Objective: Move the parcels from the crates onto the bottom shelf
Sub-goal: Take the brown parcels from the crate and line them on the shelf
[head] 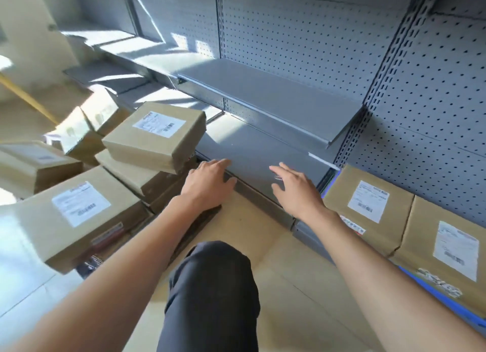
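— Hands? Left hand (210, 184) and right hand (297, 191), fingers spread and empty, reach over the bottom shelf (263, 151).

— Parcels? Stacked parcels (155, 136) left of the left hand; boxed parcels (368, 207) in a blue crate (441, 299) right of the right hand.

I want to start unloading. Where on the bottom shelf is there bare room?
The bottom shelf is bare from the tilted parcel on the left across to the upright post, ahead of both open hands. The piled parcels on the left are crowded.
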The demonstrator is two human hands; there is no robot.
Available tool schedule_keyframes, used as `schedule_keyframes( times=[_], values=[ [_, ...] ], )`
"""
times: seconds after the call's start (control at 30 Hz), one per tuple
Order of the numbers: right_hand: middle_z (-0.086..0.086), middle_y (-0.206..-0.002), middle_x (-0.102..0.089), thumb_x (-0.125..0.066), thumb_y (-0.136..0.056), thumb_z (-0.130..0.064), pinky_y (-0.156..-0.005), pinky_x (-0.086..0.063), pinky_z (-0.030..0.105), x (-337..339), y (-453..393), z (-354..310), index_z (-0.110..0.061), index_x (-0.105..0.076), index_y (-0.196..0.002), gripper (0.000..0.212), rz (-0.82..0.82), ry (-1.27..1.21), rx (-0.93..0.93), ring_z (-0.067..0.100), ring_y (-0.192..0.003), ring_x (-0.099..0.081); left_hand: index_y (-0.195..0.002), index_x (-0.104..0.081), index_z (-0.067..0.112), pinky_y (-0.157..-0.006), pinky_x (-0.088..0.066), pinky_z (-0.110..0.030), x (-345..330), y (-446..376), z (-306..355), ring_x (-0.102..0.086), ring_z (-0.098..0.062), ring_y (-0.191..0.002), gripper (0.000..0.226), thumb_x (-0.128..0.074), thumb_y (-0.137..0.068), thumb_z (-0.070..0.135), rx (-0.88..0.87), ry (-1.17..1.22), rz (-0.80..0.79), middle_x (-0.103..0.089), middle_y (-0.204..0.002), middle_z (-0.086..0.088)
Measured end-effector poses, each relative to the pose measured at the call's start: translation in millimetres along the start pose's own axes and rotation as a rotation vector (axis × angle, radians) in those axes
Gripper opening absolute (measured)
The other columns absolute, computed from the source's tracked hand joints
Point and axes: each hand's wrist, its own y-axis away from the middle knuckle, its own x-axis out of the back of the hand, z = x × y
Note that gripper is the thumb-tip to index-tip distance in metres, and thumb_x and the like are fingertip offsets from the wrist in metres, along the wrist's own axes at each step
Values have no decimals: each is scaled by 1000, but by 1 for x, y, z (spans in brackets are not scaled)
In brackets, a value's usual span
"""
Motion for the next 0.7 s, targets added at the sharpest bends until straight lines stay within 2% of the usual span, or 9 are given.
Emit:
schedule_keyframes(
  times=[0.1,0.23,0.4,0.57,0.7],
  values=[
    [-1,-161,-33,-54,-100,-25,-112,-35,39,-27,-31,-34,-30,-46,-148,49,-33,-40,13,25,-144,-36,-145,-50,29,-103,-46,-50,6,0,-48,-48,-27,-134,51,-55,-96,42,64,47,49,-54,-147,2],
    [4,-161,-32,-56,-100,-22,-116,-32,39,-64,-67,-78,-24,-45,-149,50,-80,-116,57,29,-144,-36,-145,-51,29,-108,-43,-47,11,-1,-106,-45,-25,-134,50,-56,-96,42,168,107,94,-54,-146,2],
    [0,-164,-24,-55,-101,-31,-115,-33,43,-107,-106,-123,-29,-35,-154,56,-147,-155,121,29,-145,-33,-142,-54,25,-114,-38,-49,17,-10,-167,-39,-25,-140,48,-57,-96,35,259,157,199,-51,-150,1],
    [5,-166,-18,-61,-98,-35,-116,-29,38,-135,-138,-160,-27,-31,-156,65,-137,-244,157,27,-147,-31,-144,-53,22,-116,-31,-43,22,-20,-213,-36,-24,-143,48,-60,-97,30,377,290,344,-46,-154,-2],
    [6,-168,-9,-65,-95,-37,-118,-26,38,-152,-155,-177,-28,-28,-157,72,-88,-305,149,27,-148,-27,-150,-44,23,-118,-28,-46,23,-33,-241,-33,-25,-145,56,-61,-98,30,493,430,391,-36,-160,-2]
  ],
)
